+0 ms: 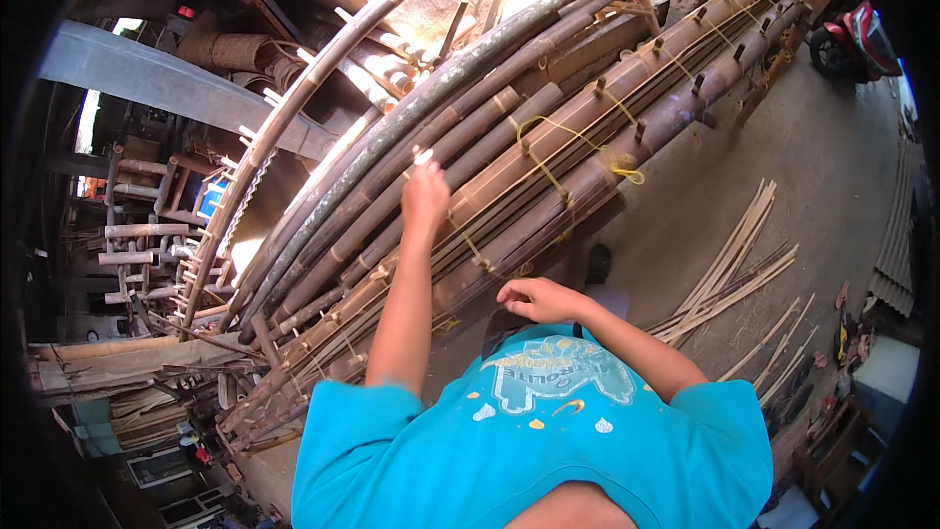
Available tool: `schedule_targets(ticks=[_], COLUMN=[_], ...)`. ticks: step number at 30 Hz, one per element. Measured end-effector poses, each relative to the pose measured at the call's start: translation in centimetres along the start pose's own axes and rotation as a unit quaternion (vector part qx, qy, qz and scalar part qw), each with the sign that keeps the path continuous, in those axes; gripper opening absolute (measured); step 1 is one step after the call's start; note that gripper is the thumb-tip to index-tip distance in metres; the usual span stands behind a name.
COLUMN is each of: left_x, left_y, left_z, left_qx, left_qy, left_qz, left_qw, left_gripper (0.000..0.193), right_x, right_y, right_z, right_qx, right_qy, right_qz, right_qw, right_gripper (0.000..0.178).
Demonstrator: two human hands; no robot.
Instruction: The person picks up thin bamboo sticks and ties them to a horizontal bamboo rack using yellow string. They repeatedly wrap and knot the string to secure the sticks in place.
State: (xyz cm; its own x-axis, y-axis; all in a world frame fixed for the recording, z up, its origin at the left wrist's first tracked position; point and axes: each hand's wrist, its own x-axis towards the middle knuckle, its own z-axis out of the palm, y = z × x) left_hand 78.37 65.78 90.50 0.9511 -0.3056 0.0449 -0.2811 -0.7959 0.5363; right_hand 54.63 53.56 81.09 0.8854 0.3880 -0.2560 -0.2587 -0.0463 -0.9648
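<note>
My left hand (425,198) reaches out over dark bamboo poles (436,137) lying side by side. Its fingers are closed at a small pale spot I cannot make out. In front of my waist, near the closest pole, my right hand (540,300) is loosely curved, thumb apart, with nothing visible in it. Between the hands runs a long bamboo frame: two thick poles (578,186) with thin split strips (534,181) packed between them. Short dark pegs (639,129) stand along it, and yellow cord (622,168) is looped and tied around them.
Loose split bamboo strips (729,255) lie on the floor to the right. A red motorbike (862,44) stands at the far right. A curved pole with pegs (259,142) arches on the left, beside a grey beam (157,78) and stacked bamboo pieces (137,231).
</note>
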Motion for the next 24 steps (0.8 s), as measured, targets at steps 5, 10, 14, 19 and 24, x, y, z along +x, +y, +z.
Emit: schedule_targets(ticks=[5,10,14,19,24], left_x=[-11.1,-12.2,-12.3,-12.4,-12.1], left_y=[-6.9,-7.0,-7.6,-7.3,-8.2], left_z=[0.2,1.9,2.3,2.4,3.0], left_qx=[0.06,0.03,-0.004,0.022,0.019], left_qy=[-0.109,-0.009,0.018,0.058,0.023], left_qz=[0.027,0.012,0.008,0.068,0.077], left_qw=[0.992,0.999,1.0,0.996,0.997], left_gripper=[0.032,0.02,0.017,0.022,0.026], right_x=[3.4,7.0,3.8,9.9,14.0], right_y=[-3.4,-7.0,-5.5,-7.6,-15.9], right_z=[5.4,10.2,7.2,5.2,8.0], right_qx=[0.676,0.615,0.664,0.493,-0.361], right_qy=[0.204,0.303,0.267,0.39,0.068], right_qz=[0.14,-0.022,0.12,-0.245,-0.064], right_qw=[0.694,0.728,0.688,0.738,0.928], right_gripper=[0.032,0.031,0.034,0.022,0.06])
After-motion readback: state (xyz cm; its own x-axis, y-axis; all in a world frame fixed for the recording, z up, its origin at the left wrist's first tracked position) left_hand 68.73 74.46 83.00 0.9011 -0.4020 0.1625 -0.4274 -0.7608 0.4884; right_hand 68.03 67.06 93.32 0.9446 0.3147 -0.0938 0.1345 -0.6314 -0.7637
